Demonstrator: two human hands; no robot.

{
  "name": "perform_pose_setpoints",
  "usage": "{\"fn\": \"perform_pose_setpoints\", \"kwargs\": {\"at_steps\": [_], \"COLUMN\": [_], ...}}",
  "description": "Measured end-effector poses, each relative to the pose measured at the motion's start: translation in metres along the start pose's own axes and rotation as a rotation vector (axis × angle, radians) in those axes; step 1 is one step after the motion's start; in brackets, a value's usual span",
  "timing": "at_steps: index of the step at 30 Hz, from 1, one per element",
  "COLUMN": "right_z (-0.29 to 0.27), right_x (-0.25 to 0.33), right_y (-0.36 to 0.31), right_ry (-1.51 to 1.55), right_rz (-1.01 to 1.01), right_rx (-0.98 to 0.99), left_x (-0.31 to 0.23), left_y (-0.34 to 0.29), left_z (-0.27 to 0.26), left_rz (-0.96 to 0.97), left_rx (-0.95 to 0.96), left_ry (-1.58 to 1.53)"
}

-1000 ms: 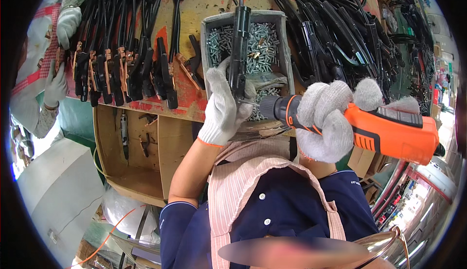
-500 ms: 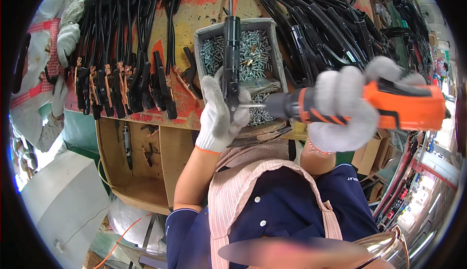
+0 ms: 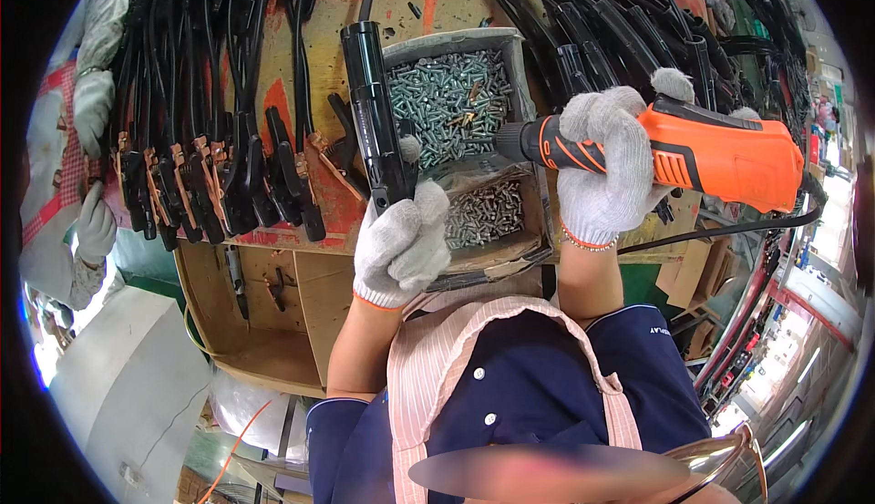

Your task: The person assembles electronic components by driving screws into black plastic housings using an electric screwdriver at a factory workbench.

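My left hand (image 3: 401, 247), in a white knit glove, is closed around the lower end of a black cylindrical handle (image 3: 368, 94). The handle stands tilted along the left side of a screw box (image 3: 536, 139), and a black cable leads from its top. In my gloved right hand (image 3: 609, 153) is an orange and black electric screwdriver (image 3: 729, 153), its fingers wrapped round the front part. The screwdriver's black nose points left over the box, apart from the handle. Screws (image 3: 447, 108) fill the box's far section; shorter-looking screws (image 3: 485, 214) lie in the near one.
Several black clamps with copper jaws (image 3: 219, 176) lie in a row at the left, cables running back. More black handles and cables (image 3: 611, 39) cover the right of the table. Below the table edge is an open cardboard box (image 3: 241, 344). A co-worker's gloved hands (image 3: 94, 221) are at far left.
The screwdriver has drawn away from the handle toward the right. My left hand has moved left and slightly down with the handle, which now tilts.
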State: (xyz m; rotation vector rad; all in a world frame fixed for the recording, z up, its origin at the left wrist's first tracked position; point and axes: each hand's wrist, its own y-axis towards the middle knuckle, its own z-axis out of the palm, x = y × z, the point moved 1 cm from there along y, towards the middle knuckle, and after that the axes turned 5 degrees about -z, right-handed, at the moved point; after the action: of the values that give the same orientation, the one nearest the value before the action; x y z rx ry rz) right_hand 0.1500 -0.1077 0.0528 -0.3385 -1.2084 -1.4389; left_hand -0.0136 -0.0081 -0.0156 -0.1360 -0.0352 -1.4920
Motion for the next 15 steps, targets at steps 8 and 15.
{"fn": "perform_pose_setpoints", "kwargs": {"at_steps": [8,15], "right_z": [0.006,-0.001], "right_x": [-0.001,0.020], "right_y": [0.000,0.011], "right_ry": [0.097,0.078], "right_rz": [0.041,0.006], "right_rx": [-0.125,-0.067], "left_x": [0.001,0.005], "left_y": [0.001,0.003], "left_z": [0.008,0.015], "left_rz": [-0.007,0.027], "left_rx": [-0.096,-0.252], "left_ry": [-0.022,0.136]}}
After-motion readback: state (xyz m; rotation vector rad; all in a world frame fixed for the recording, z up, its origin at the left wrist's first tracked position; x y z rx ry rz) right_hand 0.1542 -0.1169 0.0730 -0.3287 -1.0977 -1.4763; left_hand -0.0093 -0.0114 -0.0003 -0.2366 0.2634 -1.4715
